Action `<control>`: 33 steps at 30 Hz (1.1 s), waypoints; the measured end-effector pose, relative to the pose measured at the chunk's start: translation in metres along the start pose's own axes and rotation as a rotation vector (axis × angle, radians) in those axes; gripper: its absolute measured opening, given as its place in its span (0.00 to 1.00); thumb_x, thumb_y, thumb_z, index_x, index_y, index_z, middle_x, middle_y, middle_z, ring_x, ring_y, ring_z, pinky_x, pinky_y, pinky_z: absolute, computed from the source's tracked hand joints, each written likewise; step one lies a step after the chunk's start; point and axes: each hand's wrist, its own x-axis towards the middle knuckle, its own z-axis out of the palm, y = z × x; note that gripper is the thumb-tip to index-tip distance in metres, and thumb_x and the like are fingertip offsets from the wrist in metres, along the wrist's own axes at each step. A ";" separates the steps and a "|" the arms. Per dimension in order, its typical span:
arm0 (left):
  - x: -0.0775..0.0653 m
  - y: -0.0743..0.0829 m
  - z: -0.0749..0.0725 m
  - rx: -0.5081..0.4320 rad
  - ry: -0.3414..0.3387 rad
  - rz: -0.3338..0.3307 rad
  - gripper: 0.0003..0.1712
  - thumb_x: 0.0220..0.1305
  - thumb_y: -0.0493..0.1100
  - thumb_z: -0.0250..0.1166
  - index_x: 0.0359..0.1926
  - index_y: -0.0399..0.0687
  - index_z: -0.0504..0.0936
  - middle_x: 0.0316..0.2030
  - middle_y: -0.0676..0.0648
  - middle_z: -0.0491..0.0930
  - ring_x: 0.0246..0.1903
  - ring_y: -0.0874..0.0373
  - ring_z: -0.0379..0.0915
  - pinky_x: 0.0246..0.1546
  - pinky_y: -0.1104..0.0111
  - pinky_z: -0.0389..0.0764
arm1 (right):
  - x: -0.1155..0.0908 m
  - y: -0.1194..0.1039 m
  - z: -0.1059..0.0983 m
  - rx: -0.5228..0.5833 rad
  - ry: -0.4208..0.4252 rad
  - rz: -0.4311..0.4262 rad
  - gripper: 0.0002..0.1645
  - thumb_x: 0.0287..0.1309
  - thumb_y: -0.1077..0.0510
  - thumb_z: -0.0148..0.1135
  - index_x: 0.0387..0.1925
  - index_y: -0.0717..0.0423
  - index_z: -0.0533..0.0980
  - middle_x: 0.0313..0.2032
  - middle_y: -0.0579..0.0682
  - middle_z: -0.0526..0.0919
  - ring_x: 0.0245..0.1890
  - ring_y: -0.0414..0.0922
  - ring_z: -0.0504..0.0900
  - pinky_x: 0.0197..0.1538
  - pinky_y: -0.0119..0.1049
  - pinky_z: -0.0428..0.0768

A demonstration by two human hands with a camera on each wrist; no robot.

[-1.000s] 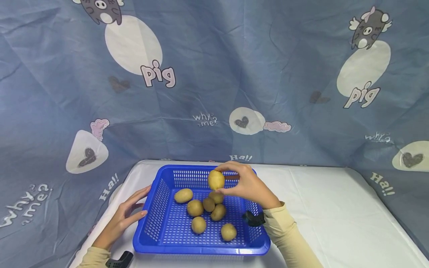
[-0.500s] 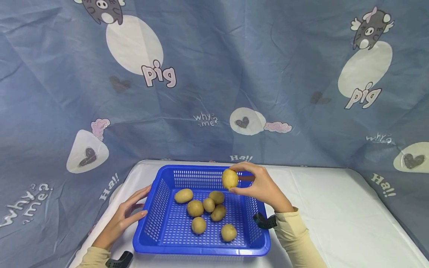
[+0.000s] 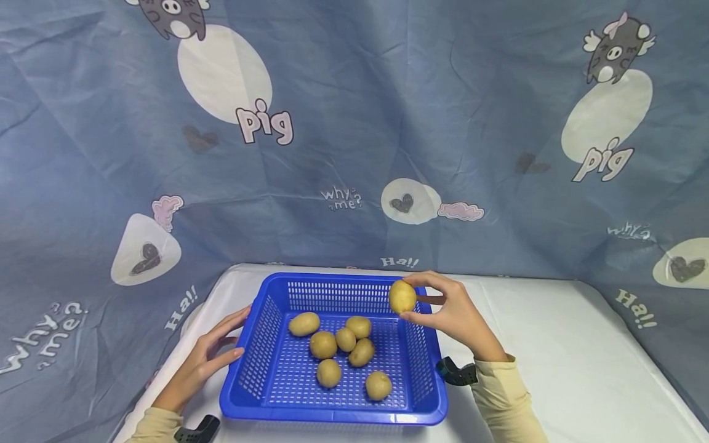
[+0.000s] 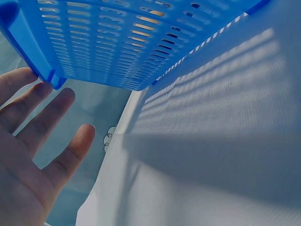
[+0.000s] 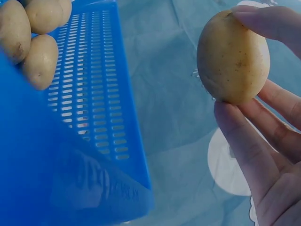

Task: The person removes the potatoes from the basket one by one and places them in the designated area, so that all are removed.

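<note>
Head view: a potato [image 3: 402,297] is pinched between the thumb and fingertips of the right hand [image 3: 456,317], and is seen against the far right corner of a blue plastic basket [image 3: 332,413]. In the right wrist view, the thumb is pressed on one end of it and the fingers are set against the other; it is held apart from the basket wall. By the left hand [image 3: 202,363] nothing is gripped: its fingers are extended and spread, and the basket's left rim is touched by fingertips, while it cannot be told whether the thumb meets it. Inside the basket seven loose potatoes [image 3: 323,345] are seen, four of them grouped near the middle, the others set apart at the far left, the near middle and the near right. The basket is placed on a white cloth [image 3: 554,344], backed by a blue printed curtain [image 3: 332,123]. Beige sleeves [image 3: 501,400] and black wrist devices [image 3: 456,372] are worn on both arms.
</note>
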 end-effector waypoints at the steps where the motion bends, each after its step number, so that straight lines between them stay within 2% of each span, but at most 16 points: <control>1: 0.000 0.000 0.000 0.000 -0.001 0.000 0.38 0.69 0.32 0.60 0.78 0.47 0.63 0.76 0.38 0.64 0.70 0.76 0.62 0.60 0.76 0.74 | -0.001 0.001 -0.001 -0.003 0.003 0.002 0.32 0.46 0.54 0.85 0.56 0.45 0.83 0.56 0.45 0.86 0.55 0.42 0.85 0.52 0.39 0.88; 11: 0.000 0.001 0.001 -0.007 -0.011 0.012 0.38 0.69 0.31 0.60 0.79 0.46 0.63 0.76 0.39 0.64 0.71 0.76 0.62 0.60 0.76 0.73 | -0.016 0.006 -0.010 -0.058 0.018 0.011 0.33 0.47 0.54 0.84 0.57 0.45 0.82 0.56 0.46 0.85 0.56 0.42 0.84 0.52 0.38 0.88; 19: -0.001 0.001 -0.001 -0.008 -0.010 0.017 0.38 0.69 0.31 0.60 0.78 0.45 0.63 0.76 0.39 0.64 0.71 0.76 0.61 0.60 0.76 0.74 | -0.029 0.017 -0.021 -0.067 0.064 0.027 0.34 0.46 0.55 0.84 0.57 0.47 0.82 0.56 0.48 0.86 0.57 0.33 0.82 0.52 0.36 0.87; 24: 0.000 0.001 -0.001 -0.014 -0.011 0.019 0.38 0.69 0.31 0.60 0.79 0.45 0.62 0.77 0.41 0.64 0.71 0.75 0.62 0.61 0.77 0.72 | -0.036 0.026 -0.027 -0.056 0.088 0.052 0.34 0.46 0.57 0.84 0.57 0.47 0.82 0.55 0.47 0.86 0.56 0.31 0.82 0.52 0.33 0.87; 33: 0.000 0.000 0.000 -0.026 -0.012 0.023 0.38 0.69 0.30 0.60 0.78 0.44 0.63 0.77 0.43 0.64 0.70 0.75 0.63 0.60 0.78 0.72 | -0.048 0.044 -0.032 -0.041 0.117 0.061 0.35 0.47 0.61 0.83 0.59 0.53 0.80 0.55 0.55 0.86 0.56 0.28 0.81 0.52 0.31 0.86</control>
